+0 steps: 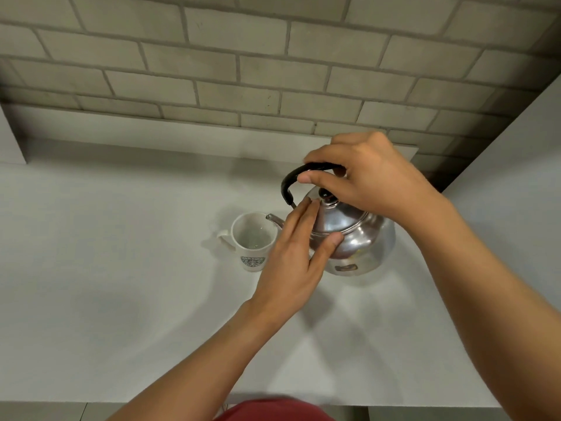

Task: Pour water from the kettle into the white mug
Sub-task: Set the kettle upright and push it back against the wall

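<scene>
A shiny steel kettle with a black handle and black lid knob is tilted to the left, its spout tip over the rim of the white mug. The mug stands on the counter with its handle to the left, a green logo on its front and some clear water inside. My right hand is closed around the top of the kettle's black handle. My left hand lies flat against the kettle's lid and shoulder, fingers stretched out and thumb on the body, covering part of the spout's base.
The pale grey counter runs to a front edge near the bottom of the view. A grey brick wall rises behind it above a low ledge, and a white panel stands at the right.
</scene>
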Motion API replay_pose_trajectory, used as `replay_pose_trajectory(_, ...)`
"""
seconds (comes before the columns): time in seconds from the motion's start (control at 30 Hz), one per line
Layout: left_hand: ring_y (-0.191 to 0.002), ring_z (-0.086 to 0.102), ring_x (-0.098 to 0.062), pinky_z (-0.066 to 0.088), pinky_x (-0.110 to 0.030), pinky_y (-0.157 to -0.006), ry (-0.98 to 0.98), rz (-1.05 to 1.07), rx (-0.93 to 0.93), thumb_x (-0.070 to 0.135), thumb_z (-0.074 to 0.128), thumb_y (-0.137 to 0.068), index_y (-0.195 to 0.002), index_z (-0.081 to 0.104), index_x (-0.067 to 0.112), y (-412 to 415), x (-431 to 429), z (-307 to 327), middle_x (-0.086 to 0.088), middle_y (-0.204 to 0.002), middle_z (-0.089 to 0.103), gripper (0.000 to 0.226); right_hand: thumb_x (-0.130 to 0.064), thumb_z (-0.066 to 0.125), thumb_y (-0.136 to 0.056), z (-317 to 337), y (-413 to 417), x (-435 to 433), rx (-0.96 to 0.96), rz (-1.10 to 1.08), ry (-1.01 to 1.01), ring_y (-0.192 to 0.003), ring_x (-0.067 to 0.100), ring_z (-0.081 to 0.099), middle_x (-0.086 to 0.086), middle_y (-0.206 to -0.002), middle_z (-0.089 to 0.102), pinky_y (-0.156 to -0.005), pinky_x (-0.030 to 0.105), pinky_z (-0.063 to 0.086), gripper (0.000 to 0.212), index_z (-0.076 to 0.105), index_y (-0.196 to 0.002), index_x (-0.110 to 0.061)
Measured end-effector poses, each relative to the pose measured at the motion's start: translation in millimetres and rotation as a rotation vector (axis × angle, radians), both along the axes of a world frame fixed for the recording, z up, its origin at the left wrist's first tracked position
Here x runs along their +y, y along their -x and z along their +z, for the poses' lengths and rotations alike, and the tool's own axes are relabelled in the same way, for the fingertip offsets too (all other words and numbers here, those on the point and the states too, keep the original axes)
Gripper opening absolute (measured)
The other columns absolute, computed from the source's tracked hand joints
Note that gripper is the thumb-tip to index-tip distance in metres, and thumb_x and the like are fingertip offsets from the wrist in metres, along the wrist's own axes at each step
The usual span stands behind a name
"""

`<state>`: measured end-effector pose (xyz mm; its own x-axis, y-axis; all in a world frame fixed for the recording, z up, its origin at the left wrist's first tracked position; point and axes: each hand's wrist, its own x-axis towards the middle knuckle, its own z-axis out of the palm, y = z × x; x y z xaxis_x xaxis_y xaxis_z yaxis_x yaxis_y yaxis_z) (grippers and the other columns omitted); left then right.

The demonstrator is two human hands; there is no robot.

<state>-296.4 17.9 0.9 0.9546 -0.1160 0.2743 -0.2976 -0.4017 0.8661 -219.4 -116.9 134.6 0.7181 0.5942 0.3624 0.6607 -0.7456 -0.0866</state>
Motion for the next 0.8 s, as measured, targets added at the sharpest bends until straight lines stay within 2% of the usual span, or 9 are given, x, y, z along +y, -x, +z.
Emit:
replay_pose_trajectory(0.07, -0.14, 0.04, 0.004, 0.033, -0.014, -0.111, 0.008, 0.022, -0.053, 0.049, 0.05, -0.106, -0.149, 0.047, 0.024, -2, 4, 1, 0.012, -0.152, 0.046, 0.05, -0.048, 0.067, -0.097, -8, 3, -11, -0.048, -0.006, -0.108, -0.074, 0.021, 0.067, 0.003, -0.084, 0.073, -0.071, 0.039, 0.057, 0.039, 0.08, -0.115, -0.016)
replay_pose_trajectory(0.13, -0.12, 0.057, -0.003, 0.046, -0.021, -0.097, 0.041, 0.089, -0.146, 0.041, 0.055, -0.106, -0.125, 0.063, 0.02, -6, 10, 1, 0.012, -0.126, 0.061, 0.03, -0.043, 0.072, -0.095, -16, 6, -22, -0.089, -0.021, -0.227, -0.071, 0.019, 0.068, 0.002, -0.081, 0.074, -0.069, 0.031, 0.055, 0.033, 0.081, -0.11, -0.015)
replay_pose_trajectory(0.23, -0.098, 0.062, -0.014, 0.056, -0.03, -0.078, 0.124, 0.196, -0.2, 0.037, 0.061, -0.103, -0.103, 0.06, 0.021, -15, 18, 8, 0.009, -0.103, 0.058, 0.016, -0.036, 0.078, -0.092, -33, 11, -36, -0.109, -0.065, -0.385, -0.068, 0.014, 0.067, 0.001, -0.08, 0.074, -0.068, 0.026, 0.053, 0.028, 0.082, -0.108, -0.013)
replay_pose_trajectory(0.3, -0.104, 0.061, -0.01, 0.055, -0.021, -0.075, 0.105, 0.206, -0.195, 0.038, 0.061, -0.103, -0.114, 0.057, 0.025, -25, 20, 16, 0.01, -0.111, 0.055, 0.018, -0.033, 0.081, -0.091, -43, 13, -42, -0.119, -0.088, -0.459, -0.069, 0.012, 0.068, 0.001, -0.081, 0.075, -0.069, 0.023, 0.054, 0.027, 0.083, -0.107, -0.011)
replay_pose_trajectory(0.37, -0.114, 0.059, -0.001, 0.052, -0.013, -0.078, 0.016, 0.136, -0.16, 0.043, 0.057, -0.105, -0.137, 0.052, 0.031, -35, 21, 24, 0.012, -0.125, 0.053, 0.035, -0.031, 0.082, -0.09, -53, 15, -48, -0.111, -0.103, -0.515, -0.07, 0.007, 0.066, 0.0, -0.082, 0.075, -0.07, 0.018, 0.052, 0.027, 0.082, -0.107, -0.01)
replay_pose_trajectory(0.43, -0.116, 0.058, 0.001, 0.051, -0.015, -0.085, -0.062, 0.049, -0.149, 0.042, 0.054, -0.106, -0.149, 0.047, 0.033, -44, 19, 31, 0.011, -0.13, 0.055, 0.045, -0.03, 0.082, -0.09, -60, 16, -52, -0.097, -0.115, -0.553, -0.07, -0.001, 0.062, -0.001, -0.083, 0.074, -0.072, 0.012, 0.048, 0.027, 0.082, -0.107, -0.01)
replay_pose_trajectory(0.53, -0.109, 0.061, -0.002, 0.048, -0.018, -0.093, -0.107, -0.02, -0.196, 0.028, 0.056, -0.107, -0.148, 0.054, 0.026, -50, 15, 36, 0.007, -0.122, 0.065, 0.041, -0.03, 0.08, -0.09, -69, 17, -59, -0.075, -0.138, -0.588, -0.071, -0.005, 0.061, -0.001, -0.084, 0.075, -0.074, 0.009, 0.045, 0.027, 0.082, -0.108, -0.009)
replay_pose_trajectory(0.7, -0.095, 0.063, -0.009, 0.04, -0.008, -0.085, -0.148, -0.029, -0.227, 0.02, 0.057, -0.106, -0.139, 0.063, 0.021, -61, 9, 35, 0.0, -0.11, 0.07, 0.034, -0.033, 0.077, -0.092, -79, 9, -69, -0.01, -0.171, -0.633, -0.075, -0.009, 0.061, -0.009, -0.086, 0.072, -0.075, 0.007, 0.043, 0.028, 0.081, -0.112, -0.013)
replay_pose_trajectory(0.8, -0.093, 0.061, -0.006, 0.039, -0.007, -0.084, -0.17, -0.008, -0.23, 0.021, 0.056, -0.106, -0.138, 0.065, 0.02, -76, 9, 36, 0.001, -0.108, 0.069, 0.033, -0.036, 0.062, -0.102, -85, -3, -73, 0.07, -0.178, -0.626, -0.083, -0.001, 0.061, -0.012, -0.091, 0.063, -0.078, 0.008, 0.041, 0.032, 0.077, -0.124, -0.018)
